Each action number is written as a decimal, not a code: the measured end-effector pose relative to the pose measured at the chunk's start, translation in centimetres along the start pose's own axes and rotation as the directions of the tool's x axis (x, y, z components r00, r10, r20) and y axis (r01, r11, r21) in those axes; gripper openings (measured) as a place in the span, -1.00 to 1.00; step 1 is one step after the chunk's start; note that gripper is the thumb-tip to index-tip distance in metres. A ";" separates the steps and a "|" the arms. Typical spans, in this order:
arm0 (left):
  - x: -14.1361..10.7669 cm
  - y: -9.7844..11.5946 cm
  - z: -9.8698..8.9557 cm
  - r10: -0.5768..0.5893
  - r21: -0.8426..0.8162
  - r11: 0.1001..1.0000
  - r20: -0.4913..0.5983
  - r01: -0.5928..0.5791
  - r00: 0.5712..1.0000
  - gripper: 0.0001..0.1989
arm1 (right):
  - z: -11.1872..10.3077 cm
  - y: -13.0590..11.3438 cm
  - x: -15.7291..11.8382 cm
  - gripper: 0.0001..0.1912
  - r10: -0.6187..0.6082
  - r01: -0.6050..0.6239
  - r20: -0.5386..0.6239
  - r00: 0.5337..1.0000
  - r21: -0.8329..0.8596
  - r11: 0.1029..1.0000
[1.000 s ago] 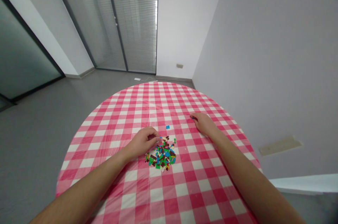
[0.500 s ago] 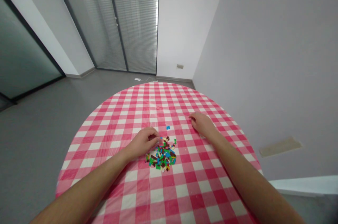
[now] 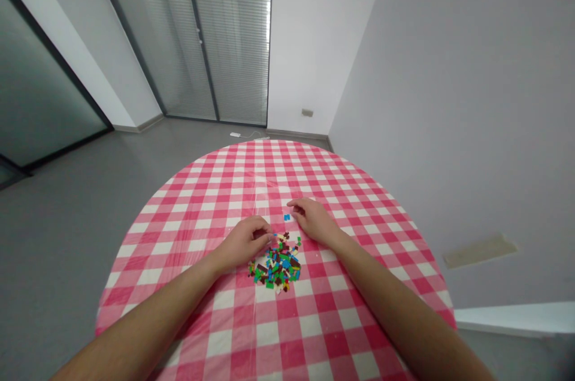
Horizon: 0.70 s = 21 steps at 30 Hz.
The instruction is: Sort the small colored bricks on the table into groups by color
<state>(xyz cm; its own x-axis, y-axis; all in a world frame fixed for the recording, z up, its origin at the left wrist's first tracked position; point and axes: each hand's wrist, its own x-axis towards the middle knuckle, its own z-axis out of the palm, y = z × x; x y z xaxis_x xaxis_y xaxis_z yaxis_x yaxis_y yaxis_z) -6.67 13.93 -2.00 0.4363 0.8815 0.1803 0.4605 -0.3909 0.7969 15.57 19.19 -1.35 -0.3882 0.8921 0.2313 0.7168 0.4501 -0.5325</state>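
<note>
Small plastic bricks (image 3: 275, 264): where do they lie?

They sit in one loose heap of green, blue, brown, cream and red, near the middle of the round bench (image 3: 148, 231), on a pink-and-white gingham cloth (image 3: 323, 315). A few blue bricks (image 3: 286, 217) lie apart, just beyond the heap.

And the left hand (image 3: 246, 242)?

It's curled, with the fingers loosely closed, right at the heap's upper left edge. I can't tell whether it's pinching a brick.

The right hand (image 3: 314, 220)?

Open, fingers reaching inward across the cloth, just beside those blue bricks and clear of the heap. It shows nothing held.

What's past the bench?

Grey floor (image 3: 90, 237), then a glazed door with slatted blinds (image 3: 229, 39) set in a white wall (image 3: 327, 39).
</note>
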 end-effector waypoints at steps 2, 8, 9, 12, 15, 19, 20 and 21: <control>0.0 0.0 0.0 -0.003 0.002 1.000 -0.002 0.003 1.000 -0.85 | 0.4 0.3 -0.1 -0.71 0.023 -0.022 -0.029 0.999 0.050 0.998; 0.1 0.0 0.0 -0.003 0.014 1.000 -0.006 0.004 1.000 -0.87 | 1.2 1.1 -0.5 -0.68 -0.021 0.025 -0.053 0.998 0.068 0.997; 0.1 0.0 0.0 -0.002 0.014 1.000 -0.007 0.002 1.000 -0.87 | 1.2 1.2 -0.5 -0.67 -0.028 0.031 -0.055 0.998 0.067 0.997; 0.1 0.1 0.0 -0.006 0.008 1.000 -0.003 0.006 1.000 -0.86 | 1.4 1.1 -0.5 -0.67 -0.027 0.031 -0.053 0.998 0.075 0.997; 0.1 0.1 0.0 -0.013 0.011 1.000 -0.002 0.013 1.000 -0.86 | 1.4 1.1 -0.5 -0.69 -0.014 0.016 -0.026 1.000 0.085 0.996; 0.1 -0.2 0.1 -0.013 0.010 1.000 -0.006 0.013 1.000 -0.87 | 1.4 1.0 -0.5 -0.71 0.007 -0.007 -0.007 1.000 0.060 0.998; 0.1 -0.2 0.1 -0.011 0.009 1.000 -0.006 0.011 1.000 -0.87 | 1.4 1.0 -0.5 -0.72 0.010 -0.010 -0.009 1.000 0.050 0.999; 0.1 -0.2 0.1 -0.008 0.007 1.000 -0.006 0.008 1.000 -0.87 | 1.4 1.0 -0.5 -0.73 0.011 -0.010 -0.011 1.000 0.040 0.999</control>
<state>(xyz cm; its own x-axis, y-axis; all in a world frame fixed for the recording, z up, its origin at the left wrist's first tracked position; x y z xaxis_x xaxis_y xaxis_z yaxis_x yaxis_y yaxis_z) -6.62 14.05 -2.23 0.4283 0.8861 0.1772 0.4696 -0.3858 0.7941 15.59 19.15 -3.15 -0.3740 0.8972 0.2348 0.6972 0.4390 -0.5668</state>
